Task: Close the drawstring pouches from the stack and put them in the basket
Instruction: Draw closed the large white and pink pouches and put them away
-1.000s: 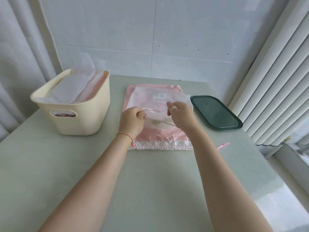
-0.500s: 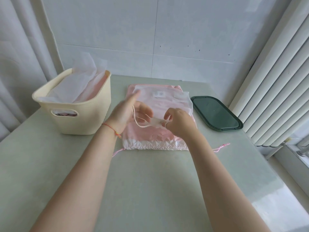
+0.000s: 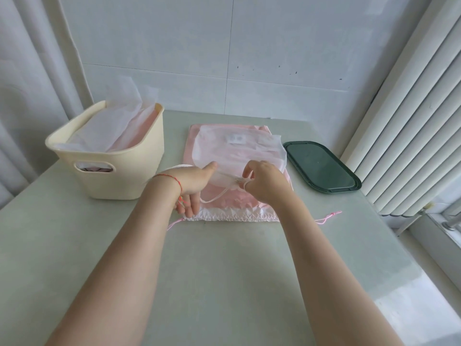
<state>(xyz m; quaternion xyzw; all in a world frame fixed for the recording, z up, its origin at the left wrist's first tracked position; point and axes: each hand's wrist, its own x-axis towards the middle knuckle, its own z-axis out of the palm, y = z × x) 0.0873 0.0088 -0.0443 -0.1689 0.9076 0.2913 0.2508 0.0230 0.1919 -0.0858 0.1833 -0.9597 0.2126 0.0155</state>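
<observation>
The right hand [image 3: 265, 182] pinches the white string [image 3: 216, 197] of a thin white pouch [image 3: 239, 151], with the fingers curled tight at the bunched-up mouth, and the string hangs in a loop over to the left hand [image 3: 193, 187], which has flat, straight fingers and the thumb sticking up. The white pouch lies on top of a pink pouch stack [image 3: 232, 203] in the middle of the table [image 3: 224, 270], and pink cords [image 3: 326, 217] poke out at its sides. The cream basket [image 3: 114, 171] sits just to the left with white and pink pouches already in it, and a dark green tray [image 3: 321, 168] sits just to the right.
</observation>
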